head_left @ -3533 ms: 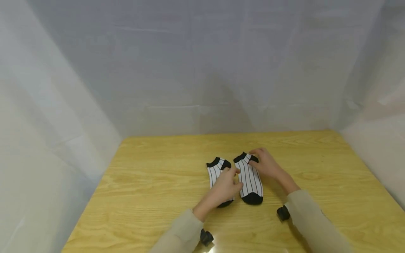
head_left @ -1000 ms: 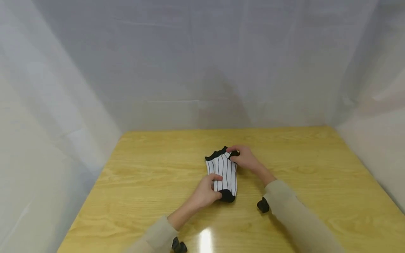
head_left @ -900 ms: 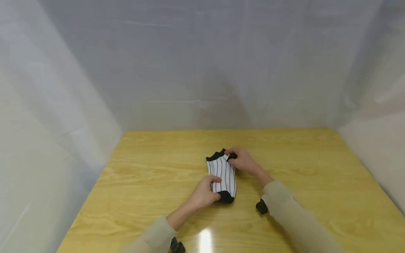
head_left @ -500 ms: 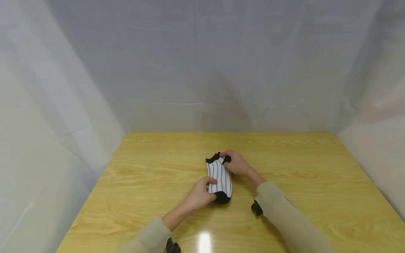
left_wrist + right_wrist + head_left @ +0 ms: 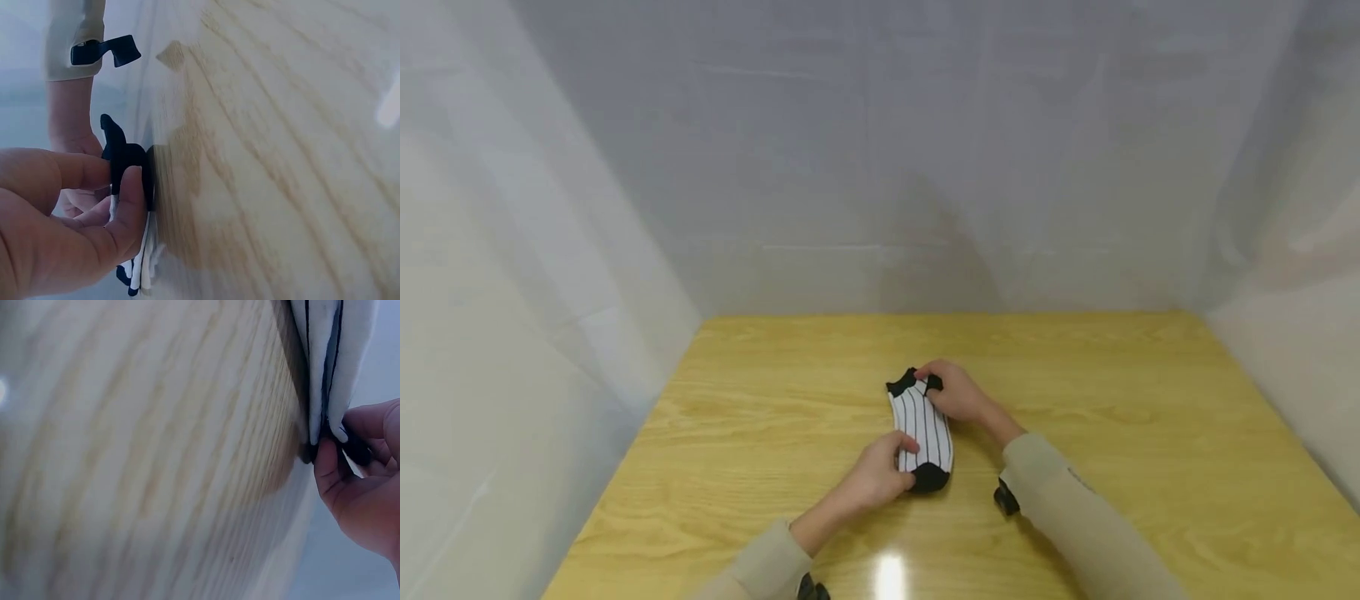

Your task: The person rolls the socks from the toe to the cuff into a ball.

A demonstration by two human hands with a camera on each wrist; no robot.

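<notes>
You have a pale yellow wooden table (image 5: 760, 433) in front of you, walled round by a translucent white plastic curtain (image 5: 587, 250), and near the table's middle lies a pair of white ankle socks with thin black stripes and black toes and cuffs (image 5: 922, 427), one stacked on the other.

What could slip from here, as I judge it: the two layers are only held at their ends, so if one hand lets go or pulls sideways, the upper sock could slide off the lower and the edges would no longer match. A tug along the length could also stretch the knit and bunch it in the middle — the fabric is soft and has nothing stiff in it.

Your left hand (image 5: 875, 478) sits at the near end of the socks, its fingers curled and its thumb (image 5: 128, 206) pinching the black toe. Your right hand (image 5: 957, 392) is at the far end, fingers bent over the black cuffs; from the right wrist view the thumb (image 5: 326, 464) presses the folded edge against the other fingers, so it too has a pinch on the pair. Both beige sleeves (image 5: 1075, 508) carry small black wrist clips (image 5: 1004, 498).
</notes>
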